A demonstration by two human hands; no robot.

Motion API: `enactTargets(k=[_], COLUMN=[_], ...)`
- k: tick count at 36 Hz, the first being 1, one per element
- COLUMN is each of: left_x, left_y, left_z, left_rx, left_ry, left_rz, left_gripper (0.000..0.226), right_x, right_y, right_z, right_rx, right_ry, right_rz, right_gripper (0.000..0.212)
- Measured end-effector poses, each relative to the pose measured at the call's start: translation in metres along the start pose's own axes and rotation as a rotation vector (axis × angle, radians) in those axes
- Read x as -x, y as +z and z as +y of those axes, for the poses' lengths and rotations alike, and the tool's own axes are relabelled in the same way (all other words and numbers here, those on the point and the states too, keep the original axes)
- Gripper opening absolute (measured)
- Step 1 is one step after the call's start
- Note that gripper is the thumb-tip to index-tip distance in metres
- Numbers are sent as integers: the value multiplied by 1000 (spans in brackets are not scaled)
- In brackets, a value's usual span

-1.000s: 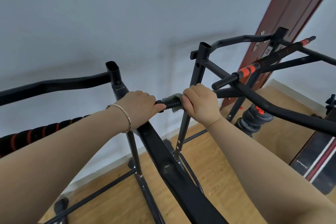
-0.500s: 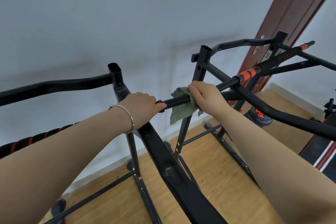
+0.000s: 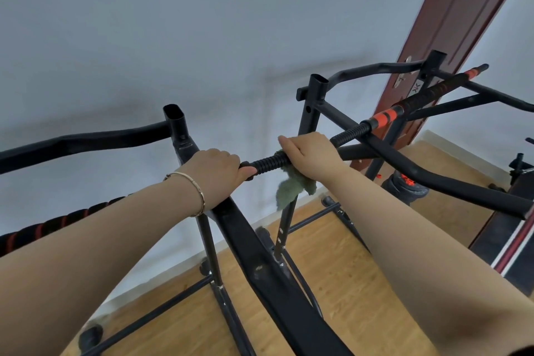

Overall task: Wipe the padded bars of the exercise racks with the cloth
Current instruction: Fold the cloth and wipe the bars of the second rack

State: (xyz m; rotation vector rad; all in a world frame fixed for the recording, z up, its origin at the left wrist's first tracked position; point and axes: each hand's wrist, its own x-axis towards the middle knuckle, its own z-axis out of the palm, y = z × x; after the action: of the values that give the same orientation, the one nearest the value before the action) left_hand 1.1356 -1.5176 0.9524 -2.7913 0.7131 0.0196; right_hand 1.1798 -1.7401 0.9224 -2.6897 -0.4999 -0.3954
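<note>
While my left hand grips the end of the padded bar, my right hand clasps the cloth round it; bare ribbing beyond, to the orange band.

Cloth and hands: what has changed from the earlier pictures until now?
The right hand rubbed the cloth along the ribbed bar, away from the left hand and then back a little; the cloth now hangs loose under it. The left hand kept its grip on the bar's end.
</note>
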Motion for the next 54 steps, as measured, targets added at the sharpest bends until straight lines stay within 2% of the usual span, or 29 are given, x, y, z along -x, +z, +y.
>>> enactTargets(k=[2, 6, 10, 13, 15, 18, 20, 22, 25, 27, 30, 31, 33, 35, 37, 39, 42, 44, 46, 48, 50, 54], left_x=[0, -1, -1, -2, -3, -4, -5, -6, -8, -8, -9, -8, -8, -8, -7, -7, -2, 0, -1, -2, -2, 1], left_y=[-1, -2, -3, -4, -3, 0, -1, -2, -1, 1, 6, 6, 8, 10, 10, 10, 9, 9, 8, 6, 5, 6], left_z=[1, 2, 1, -1, -2, -5, -6, -6, -7, -9, -9, -8, -7, -6, -5, -7, -8, -6, -7, -8, -9, -15], left_rx=[-7, 13, 7, 50, 71, 75, 68, 84, 17, -85, -137, -138, -131, -102, -59, -82, -105, -95, -26, 43, 96, 151], left_ry=[-3, -29, 10, -3, 4, 22, 26, 33, 84, 120, 130, 112, 74, 52, 52, 43, -4, -2, -16, -19, -25, -51], left_rz=[-7, -15, -32, -35, -9, -18, -30, -44, -27, -22, 22, 44, 76, 113, 147, 150, 166, 175, 144, 132, 125, 142], left_gripper=[21, 33, 22, 35, 43, 38, 30, 40, 49, 36, 30, 25, 20, 23, 31, 35, 37, 37, 44, 55, 63, 55], right_x=[1, 12, 12, 9, 13, 22, 24, 19, 12, 9, -1, -6, -22, -39, -48, -46, -21, -5, -2, -5, -9, -9], right_y=[9, 23, 26, 22, 22, 11, 1, -3, 7, 12, 10, 9, 3, 0, -3, -1, 14, 20, 20, 16, 12, -7], right_z=[2, 9, 12, -6, -22, -31, -28, -23, -18, -19, -27, -30, -36, -39, -44, -45, -43, -45, -54, -69, -79, -73], right_rx=[118, 213, 307, 247, 122, -152, -285, -180, 241, 323, 462, 476, 401, 285, 247, 287, 309, 221, 104, -62, -156, -342], right_ry=[-26, -166, -323, -459, -497, -325, -219, -224, -338, -317, -331, -317, -161, 0, 24, -17, -144, -147, -72, 57, 95, 162], right_rz=[66, 288, 422, 480, 415, 237, 193, 151, 115, 112, 48, -5, -172, -381, -486, -428, -21, 126, 128, 62, 9, -57], right_gripper=[51, 27, 36, 34, 36, 42, 43, 40, 41, 37, 31, 32, 38, 38, 36, 37, 41, 43, 44, 46, 46, 37])
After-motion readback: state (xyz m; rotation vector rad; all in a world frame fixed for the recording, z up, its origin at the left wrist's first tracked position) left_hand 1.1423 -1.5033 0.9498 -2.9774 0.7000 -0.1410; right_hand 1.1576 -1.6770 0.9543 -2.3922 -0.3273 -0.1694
